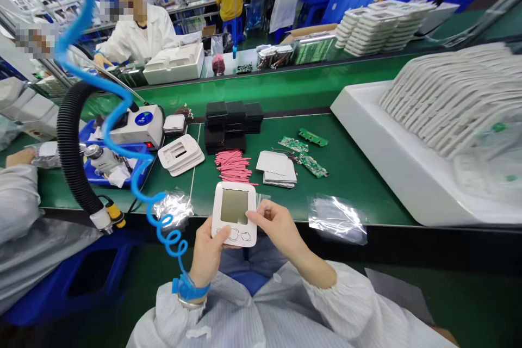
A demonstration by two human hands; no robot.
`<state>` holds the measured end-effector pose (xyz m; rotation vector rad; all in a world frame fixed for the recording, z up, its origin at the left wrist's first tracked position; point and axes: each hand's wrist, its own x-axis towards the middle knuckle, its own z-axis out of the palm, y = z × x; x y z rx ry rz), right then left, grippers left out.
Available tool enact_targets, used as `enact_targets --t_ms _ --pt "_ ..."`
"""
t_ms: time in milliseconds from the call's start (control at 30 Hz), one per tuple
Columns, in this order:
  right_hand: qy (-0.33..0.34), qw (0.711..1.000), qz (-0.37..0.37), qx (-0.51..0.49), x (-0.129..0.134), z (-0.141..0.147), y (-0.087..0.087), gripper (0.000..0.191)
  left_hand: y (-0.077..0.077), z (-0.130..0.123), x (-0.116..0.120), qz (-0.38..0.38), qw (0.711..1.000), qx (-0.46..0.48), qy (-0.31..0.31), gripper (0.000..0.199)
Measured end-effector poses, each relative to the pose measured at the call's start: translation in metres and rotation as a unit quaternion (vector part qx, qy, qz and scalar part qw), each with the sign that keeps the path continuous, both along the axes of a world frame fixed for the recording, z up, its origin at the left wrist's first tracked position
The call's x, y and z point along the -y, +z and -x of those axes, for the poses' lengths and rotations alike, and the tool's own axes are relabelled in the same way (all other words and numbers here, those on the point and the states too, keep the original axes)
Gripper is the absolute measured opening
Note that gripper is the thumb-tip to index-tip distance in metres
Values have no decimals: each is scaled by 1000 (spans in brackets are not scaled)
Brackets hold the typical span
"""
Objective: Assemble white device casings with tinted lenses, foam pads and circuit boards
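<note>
1. The left hand (pixel 207 253) grips the device (pixel 235 220) at its lower left, thumb on the front face near the keys.
2. The device is held above the counter's (pixel 346 166) near edge, screen (pixel 234 206) facing up.
3. The right hand (pixel 280 227) is at the device's right side, thumb tip at the screen's right edge, index finger bent close to the thumb. Whether anything is pinched between them cannot be told.
4. A blue strap (pixel 193 289) encircles the left wrist; a coiled blue cord (pixel 142 160) runs up from it.
5. Beyond the device lie pink strips (pixel 234 166), with black blocks (pixel 232 122) stacked behind them.
6. White plates (pixel 279 167) and green boards (pixel 312 164) lie right of the strips; white covers (pixel 180 153) lie left.
7. Clear film (pixel 337 218) overhangs the counter edge, right of the right hand.
8. A white tray (pixel 369 136) of stacked white parts (pixel 452 98) stands at far right.
</note>
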<state>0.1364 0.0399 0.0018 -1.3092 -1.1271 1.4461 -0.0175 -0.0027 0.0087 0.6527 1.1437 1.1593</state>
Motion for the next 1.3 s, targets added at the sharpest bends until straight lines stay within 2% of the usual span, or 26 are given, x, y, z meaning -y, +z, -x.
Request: enact_targets --t_ms 133,233,300,400,500,600,700,1000,1300 --pt "-19 999 -33 27 0 -4 -1 33 8 -1 5 -2 1000 11 -4 35" --pt "-71 996 -54 25 -4 -14 9 34 8 0 6 -11 1000 6 -1 33" --pt "-48 995 -76 50 -4 -21 18 26 6 1 6 -20 1000 -3 0 31" --pt "5 981 -174 90 1 -30 35 18 1 2 4 -22 999 -19 17 31" --pt "-63 962 -261 57 8 -40 49 13 0 5 1 -6 999 -30 38 36" --pt "-134 964 -225 49 9 -50 55 6 2 8 -2 7 999 -20 37 41" --pt "-138 977 -154 54 3 -53 52 3 5 8 -2 7 1000 -9 28 40" --pt "-16 999 -38 -17 -14 -11 34 15 6 2 0 7 999 -16 -29 36" --pt "-4 1000 -20 -10 -16 -9 30 16 3 4 0 4 999 -17 -49 33"
